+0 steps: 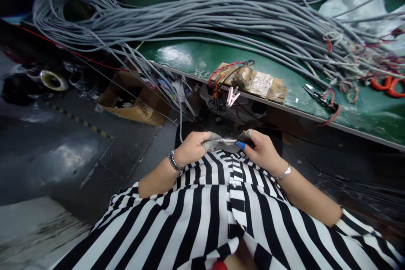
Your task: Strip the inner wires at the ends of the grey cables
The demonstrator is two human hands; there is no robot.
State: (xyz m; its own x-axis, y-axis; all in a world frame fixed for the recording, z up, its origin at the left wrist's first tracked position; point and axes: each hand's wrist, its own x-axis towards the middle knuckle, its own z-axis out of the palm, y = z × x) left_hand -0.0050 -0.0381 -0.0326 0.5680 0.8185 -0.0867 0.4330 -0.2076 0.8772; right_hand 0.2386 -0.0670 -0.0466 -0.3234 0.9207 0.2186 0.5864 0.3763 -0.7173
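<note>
Green bench (177,57) carries sprawling grey cable bundle (202,17). Striped shirt (221,211) below. Left hand (193,147), right hand (261,149) both closed, fingertips pinching opposite ends of short grey wire piece (226,141), held over lap, beneath bench edge.

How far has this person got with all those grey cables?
Done, it seems: cable ends at the right of the green table show bared coloured wires. In hand: the left hand and right hand pinch one grey piece between them. Left: a large bundle of cables lies across the table; how many are unfinished cannot be told.
</note>
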